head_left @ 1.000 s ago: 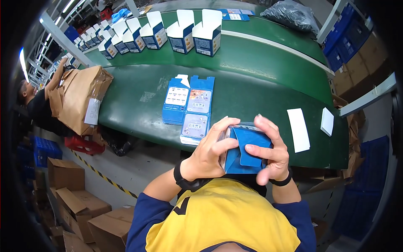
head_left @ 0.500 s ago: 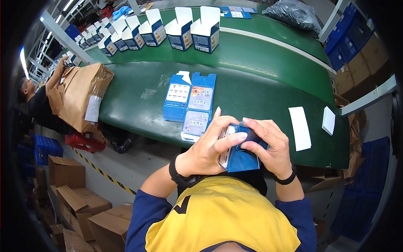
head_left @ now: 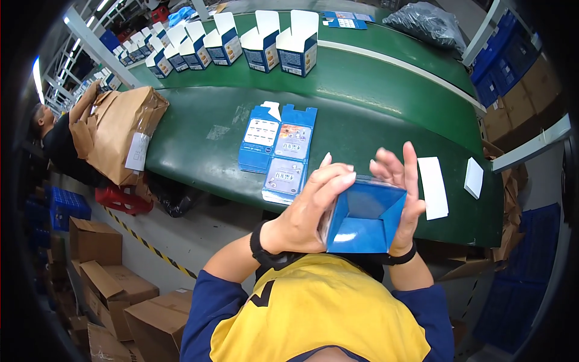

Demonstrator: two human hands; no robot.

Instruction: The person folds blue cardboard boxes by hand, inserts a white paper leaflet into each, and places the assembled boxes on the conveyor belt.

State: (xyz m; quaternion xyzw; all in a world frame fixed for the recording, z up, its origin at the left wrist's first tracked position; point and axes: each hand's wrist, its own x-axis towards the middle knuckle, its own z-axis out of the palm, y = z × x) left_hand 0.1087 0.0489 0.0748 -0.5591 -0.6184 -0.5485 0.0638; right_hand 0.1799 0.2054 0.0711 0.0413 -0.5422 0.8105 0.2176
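The left hand (head_left: 301, 214) has its grip closed on the left wall of a glossy blue square cardboard box (head_left: 365, 202), recess facing up; the right hand (head_left: 409, 211) lies along the right wall, fingers raised and loosely apart. The box is held at the near edge of the smooth green worktop (head_left: 199, 145). Flat blue printed cardboard blanks (head_left: 292, 142) lie leftward, a long white paper strip (head_left: 433, 188) rightward.

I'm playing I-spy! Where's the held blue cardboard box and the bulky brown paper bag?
Held blue cardboard box (head_left: 365, 209), head view: recessed blue middle.
Bulky brown paper bag (head_left: 116, 134), head view: broad side.
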